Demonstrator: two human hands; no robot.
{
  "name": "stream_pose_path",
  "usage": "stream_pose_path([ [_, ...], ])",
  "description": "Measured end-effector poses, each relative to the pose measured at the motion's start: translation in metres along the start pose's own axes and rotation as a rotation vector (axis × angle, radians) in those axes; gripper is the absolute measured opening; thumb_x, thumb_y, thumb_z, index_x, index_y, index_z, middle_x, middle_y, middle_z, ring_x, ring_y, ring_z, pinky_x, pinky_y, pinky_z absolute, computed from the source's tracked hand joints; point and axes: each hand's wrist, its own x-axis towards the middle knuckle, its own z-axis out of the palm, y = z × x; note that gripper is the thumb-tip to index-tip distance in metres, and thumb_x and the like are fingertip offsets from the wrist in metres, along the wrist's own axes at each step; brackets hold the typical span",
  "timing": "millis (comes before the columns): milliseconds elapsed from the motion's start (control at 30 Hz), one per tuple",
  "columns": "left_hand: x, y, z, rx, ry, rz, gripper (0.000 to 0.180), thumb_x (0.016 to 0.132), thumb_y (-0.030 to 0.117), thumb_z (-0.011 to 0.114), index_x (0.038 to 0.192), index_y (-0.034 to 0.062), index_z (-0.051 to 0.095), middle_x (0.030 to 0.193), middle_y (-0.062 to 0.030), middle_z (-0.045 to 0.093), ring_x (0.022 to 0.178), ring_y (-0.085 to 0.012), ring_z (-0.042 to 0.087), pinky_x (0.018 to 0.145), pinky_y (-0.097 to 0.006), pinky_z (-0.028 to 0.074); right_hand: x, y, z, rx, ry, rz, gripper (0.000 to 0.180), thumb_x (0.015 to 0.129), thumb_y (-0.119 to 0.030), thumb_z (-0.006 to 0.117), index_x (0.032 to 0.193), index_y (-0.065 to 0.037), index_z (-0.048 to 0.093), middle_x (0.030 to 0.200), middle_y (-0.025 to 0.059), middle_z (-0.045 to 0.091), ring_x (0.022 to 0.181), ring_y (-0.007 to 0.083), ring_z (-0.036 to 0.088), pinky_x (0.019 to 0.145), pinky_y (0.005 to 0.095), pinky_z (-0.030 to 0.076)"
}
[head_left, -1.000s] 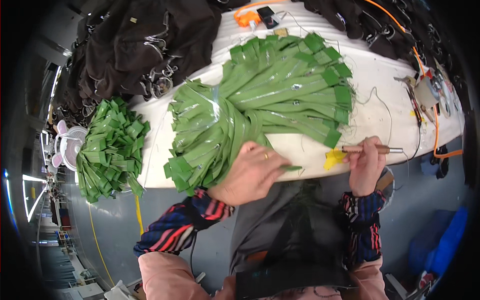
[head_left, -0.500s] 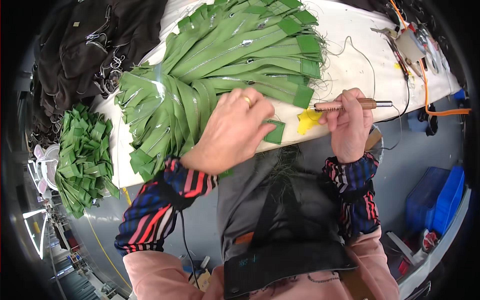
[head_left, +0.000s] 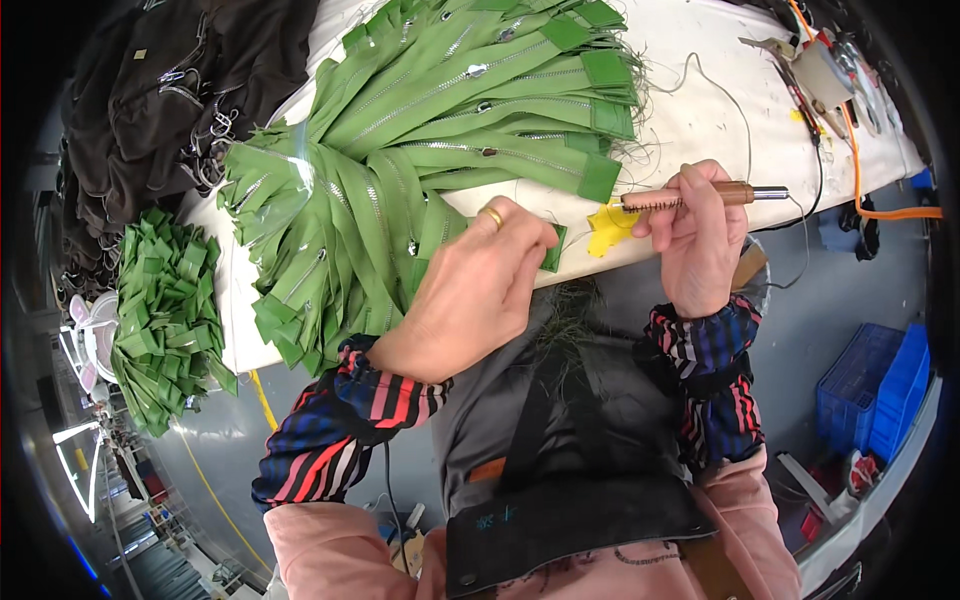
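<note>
My left hand (head_left: 475, 275) is closed at the table's front edge, with a ring on one finger. Its fingertips pinch the end of a green zipper whose dark green end tab (head_left: 553, 250) sticks out past them. My right hand (head_left: 697, 235) grips a slim wooden-handled tool (head_left: 735, 193) held level. One end of the tool is shiny metal; a dark toothed strip shows at the other. Left of and beyond my hands lies a large tied bundle of green zippers (head_left: 420, 110) with silver teeth and sliders. Loose threads fringe its right end.
A yellow piece (head_left: 608, 232) lies on the white tabletop (head_left: 700, 120) beside my right hand. Dark garments (head_left: 160, 100) and another green bundle (head_left: 170, 320) are at left. Scissors and tape rolls lie far right near an orange cable (head_left: 858, 180). Blue crates (head_left: 860, 385) stand on the floor.
My left hand has turned and shifted slightly right and down, covering more of the green tab. The right hand still holds the tool in nearly the same place.
</note>
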Motion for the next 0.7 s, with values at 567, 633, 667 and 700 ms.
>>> stream_pose_path([
  [567,-0.006,-0.015,0.002,-0.083,0.015,0.140,0.011,0.078,0.001,0.059,0.085,0.0037,0.052,0.072,-0.0130,0.054,0.067,-0.0328,0.053,0.061,-0.039,0.042,-0.023,0.001,0.011,-0.322,-0.147,0.101,0.014,0.086,-0.012,0.059,0.079,-0.001,0.054,0.064,0.0022,0.056,0.047,0.0053,0.050,0.042,0.0175,0.038],
  [633,-0.006,-0.015,0.001,-0.120,0.009,0.118,0.011,0.078,0.000,0.058,0.085,0.0036,0.051,0.070,-0.0134,0.054,0.067,-0.0330,0.053,0.060,-0.040,0.041,-0.024,-0.001,0.013,-0.347,-0.156,0.119,0.015,0.085,-0.012,0.061,0.078,-0.001,0.054,0.064,0.0017,0.056,0.048,0.0039,0.049,0.043,0.0172,0.037],
  [667,-0.006,-0.015,0.000,-0.155,-0.002,0.099,0.011,0.078,0.000,0.057,0.085,0.0035,0.049,0.069,-0.0137,0.053,0.066,-0.0333,0.053,0.059,-0.040,0.040,-0.024,-0.002,0.013,-0.394,-0.181,0.144,0.014,0.085,-0.011,0.060,0.077,-0.001,0.054,0.064,0.0013,0.056,0.050,0.0034,0.049,0.044,0.0172,0.037],
  [700,-0.007,-0.015,0.000,-0.158,0.002,0.098,0.011,0.078,0.000,0.057,0.085,0.0035,0.049,0.069,-0.0137,0.053,0.066,-0.0333,0.053,0.059,-0.040,0.040,-0.024,-0.002,0.013,-0.441,-0.206,0.169,0.014,0.086,-0.010,0.060,0.077,-0.001,0.054,0.065,0.0009,0.056,0.051,0.0029,0.049,0.044,0.0171,0.037],
])
